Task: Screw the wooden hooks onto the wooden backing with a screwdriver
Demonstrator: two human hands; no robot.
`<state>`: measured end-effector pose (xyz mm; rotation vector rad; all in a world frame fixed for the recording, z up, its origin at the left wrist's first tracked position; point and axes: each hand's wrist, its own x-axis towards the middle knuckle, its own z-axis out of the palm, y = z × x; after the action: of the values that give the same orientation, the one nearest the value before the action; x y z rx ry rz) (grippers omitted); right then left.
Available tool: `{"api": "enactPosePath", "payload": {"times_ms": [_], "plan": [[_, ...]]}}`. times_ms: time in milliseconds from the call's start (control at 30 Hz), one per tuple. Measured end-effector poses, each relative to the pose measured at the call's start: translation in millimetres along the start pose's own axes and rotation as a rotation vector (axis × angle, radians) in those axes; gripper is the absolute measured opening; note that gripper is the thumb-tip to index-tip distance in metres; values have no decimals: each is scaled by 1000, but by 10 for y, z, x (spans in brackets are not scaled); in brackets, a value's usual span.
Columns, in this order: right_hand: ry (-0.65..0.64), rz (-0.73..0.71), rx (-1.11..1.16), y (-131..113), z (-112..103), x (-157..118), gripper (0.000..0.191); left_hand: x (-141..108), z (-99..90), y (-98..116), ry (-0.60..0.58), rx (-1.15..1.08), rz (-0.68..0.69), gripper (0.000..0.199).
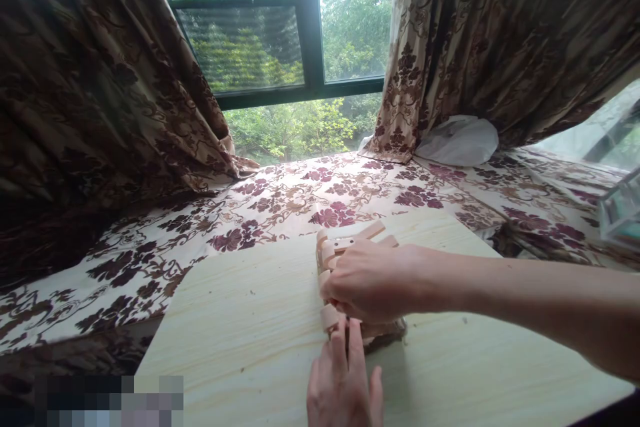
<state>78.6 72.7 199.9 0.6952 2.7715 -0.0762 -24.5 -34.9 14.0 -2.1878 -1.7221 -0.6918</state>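
Note:
On the pale wood-grain board lies a wooden object (329,317) with several light, rounded wooden pieces along its left side and flat strips (371,231) sticking out at its far end. I cannot tell its exact kind, since my hands cover much of it. My right hand (367,278) reaches in from the right and rests over its middle, fingers curled closed; whatever they grip is hidden beneath them. At its near end, my left hand (343,373) has its fingers stretched forward, the tips touching the object just below my right hand. A dark, brownish edge shows at its near right corner.
The board (225,320) lies before a ledge covered in floral cloth (300,193). Behind it are a dark-framed window (310,27) and patterned curtains (90,60). A white plastic bag (460,140) sits at the back right, and a clear box (623,210) stands at the right edge.

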Motion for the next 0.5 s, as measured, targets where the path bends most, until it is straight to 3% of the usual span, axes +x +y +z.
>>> {"api": "enactPosePath", "payload": {"times_ms": [167,367,500], "plan": [[44,88,18,71,63,7,18,20,-26,-24,-1,-29,15,55],[-28,-11,-24,0,-53,-21,14,36,-56,-45,-10,-42,35,49],[-39,-1,-27,-27,-31,-11,14,26,-48,-38,-16,-43,28,49]]}}
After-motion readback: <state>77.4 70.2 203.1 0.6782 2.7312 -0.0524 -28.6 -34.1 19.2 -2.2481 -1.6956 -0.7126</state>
